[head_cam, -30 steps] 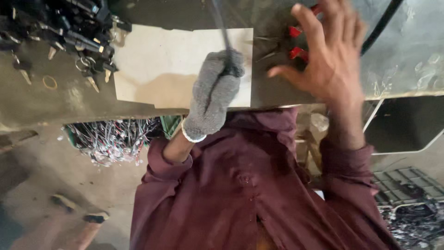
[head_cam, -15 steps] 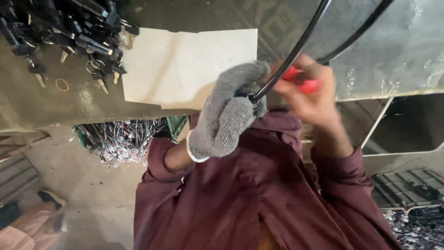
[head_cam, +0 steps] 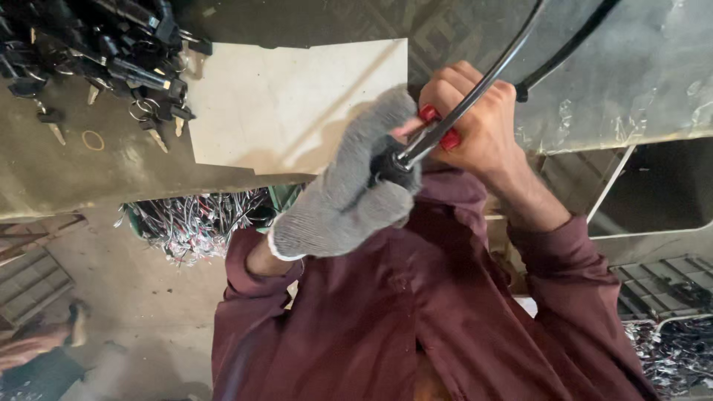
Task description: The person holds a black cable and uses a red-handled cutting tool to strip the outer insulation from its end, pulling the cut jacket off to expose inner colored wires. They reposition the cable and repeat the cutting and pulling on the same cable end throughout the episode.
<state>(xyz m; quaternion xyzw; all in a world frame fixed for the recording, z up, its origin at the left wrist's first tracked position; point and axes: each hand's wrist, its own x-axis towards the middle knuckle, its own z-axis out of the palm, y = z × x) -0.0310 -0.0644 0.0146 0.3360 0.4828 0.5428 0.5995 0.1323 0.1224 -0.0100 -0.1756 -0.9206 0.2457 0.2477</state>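
Stripping cable at the bench

My grey knit-gloved left hand (head_cam: 349, 197) grips the thick black cable (head_cam: 475, 96); my bare right hand (head_cam: 475, 122) just beside it holds a red-handled tool (head_cam: 438, 126) against it.

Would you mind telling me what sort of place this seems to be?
Probably a small cable or wiring workshop: a worn metal workbench, a heap of black plugs and keys on it, and bins of loose wire scraps below.
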